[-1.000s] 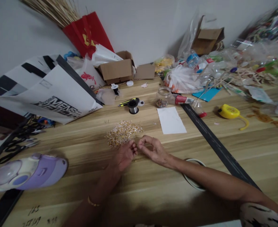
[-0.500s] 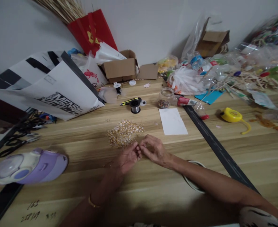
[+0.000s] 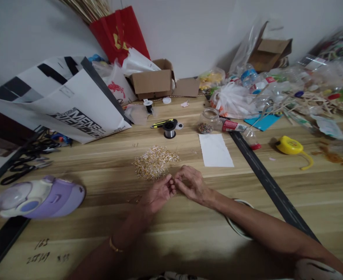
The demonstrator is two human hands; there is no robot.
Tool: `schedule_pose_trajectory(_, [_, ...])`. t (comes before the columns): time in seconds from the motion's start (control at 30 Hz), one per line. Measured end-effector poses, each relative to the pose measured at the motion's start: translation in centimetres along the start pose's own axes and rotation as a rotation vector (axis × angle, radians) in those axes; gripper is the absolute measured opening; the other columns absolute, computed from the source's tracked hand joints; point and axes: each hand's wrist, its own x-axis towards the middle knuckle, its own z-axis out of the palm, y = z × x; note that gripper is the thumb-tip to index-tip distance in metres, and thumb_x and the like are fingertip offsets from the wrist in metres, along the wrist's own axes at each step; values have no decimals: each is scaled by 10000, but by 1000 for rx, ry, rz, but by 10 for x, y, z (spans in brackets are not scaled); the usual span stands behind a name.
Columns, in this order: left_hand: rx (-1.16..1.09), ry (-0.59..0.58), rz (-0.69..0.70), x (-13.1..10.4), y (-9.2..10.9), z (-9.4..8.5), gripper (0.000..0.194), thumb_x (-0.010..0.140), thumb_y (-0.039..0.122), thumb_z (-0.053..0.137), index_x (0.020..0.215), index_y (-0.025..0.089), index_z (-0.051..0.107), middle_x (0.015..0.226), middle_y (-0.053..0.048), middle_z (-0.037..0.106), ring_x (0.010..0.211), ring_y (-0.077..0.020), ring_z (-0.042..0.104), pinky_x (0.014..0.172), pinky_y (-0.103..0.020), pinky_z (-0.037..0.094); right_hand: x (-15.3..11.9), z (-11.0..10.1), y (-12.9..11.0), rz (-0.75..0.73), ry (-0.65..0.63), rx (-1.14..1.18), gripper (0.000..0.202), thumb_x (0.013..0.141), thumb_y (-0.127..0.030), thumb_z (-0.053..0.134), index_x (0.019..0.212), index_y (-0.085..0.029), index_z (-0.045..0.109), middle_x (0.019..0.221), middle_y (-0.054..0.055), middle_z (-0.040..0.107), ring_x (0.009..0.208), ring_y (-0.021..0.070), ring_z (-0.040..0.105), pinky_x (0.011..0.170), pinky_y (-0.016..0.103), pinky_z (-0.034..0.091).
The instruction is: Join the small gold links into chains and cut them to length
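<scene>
My left hand (image 3: 159, 193) is palm up, its thumb and fingertips closed in a pinch. Against those fingertips, my right hand (image 3: 193, 185) pinches with thumb and forefinger. Whatever sits between them is too small to make out. Just beyond the hands lies a tangled heap of gold and clear beaded wire (image 3: 154, 161), its near edge close to my left fingers. Behind that stands a spool of silvery wire (image 3: 169, 132), next to a yellow and black utility knife (image 3: 161, 123). A white sheet of paper (image 3: 216, 151) lies to the right of the heap.
A glass jar of beads (image 3: 205, 126) stands behind the paper. To the right are a yellow tape measure (image 3: 289, 145) and piled plastic bottles. On the left are a purple water bottle (image 3: 54, 197), scissors (image 3: 19, 172) and a large paper bag (image 3: 84, 116). A pale ring (image 3: 237, 229) lies beneath my right forearm.
The view has shifted slightly, so most objects appear a little further right. Both hands keep their fingertip-to-fingertip pinch, with hardly any visible movement.
</scene>
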Motion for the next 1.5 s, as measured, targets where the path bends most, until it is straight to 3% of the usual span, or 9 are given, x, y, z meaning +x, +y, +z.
schedule_pose_trajectory(1.5, [73, -43, 29, 3, -3, -7, 117, 759, 176, 697, 728, 102, 612, 679, -21, 606, 625, -94, 559, 610, -222, 435, 2, -3, 0, 4, -39, 4, 63, 883, -179, 494, 836, -191, 535, 731, 36, 571, 672, 159, 520, 624, 282, 406])
